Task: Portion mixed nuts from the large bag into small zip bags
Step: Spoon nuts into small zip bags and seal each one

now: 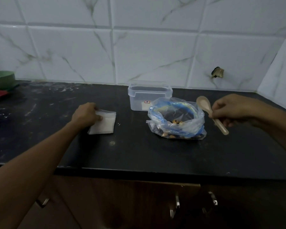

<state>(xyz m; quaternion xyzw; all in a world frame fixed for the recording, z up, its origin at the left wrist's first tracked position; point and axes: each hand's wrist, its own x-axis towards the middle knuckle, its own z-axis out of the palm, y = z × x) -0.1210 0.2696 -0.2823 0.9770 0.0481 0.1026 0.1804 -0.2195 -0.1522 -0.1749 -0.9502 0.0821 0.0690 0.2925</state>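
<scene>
The left hand (87,114) pinches the edge of a flat stack of small white zip bags (104,123) on the black counter (139,154). The right hand (229,109) grips a beige plastic spoon (210,111) beside the large clear blue-trimmed bag of mixed nuts (175,119), open-mouthed. Behind it, a clear plastic tub (149,96) bears an unreadable red-and-white label.

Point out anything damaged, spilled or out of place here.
The wall tile behind the counter has a broken hole at its lower edge. White powdery smears streak the black countertop at the back left.
</scene>
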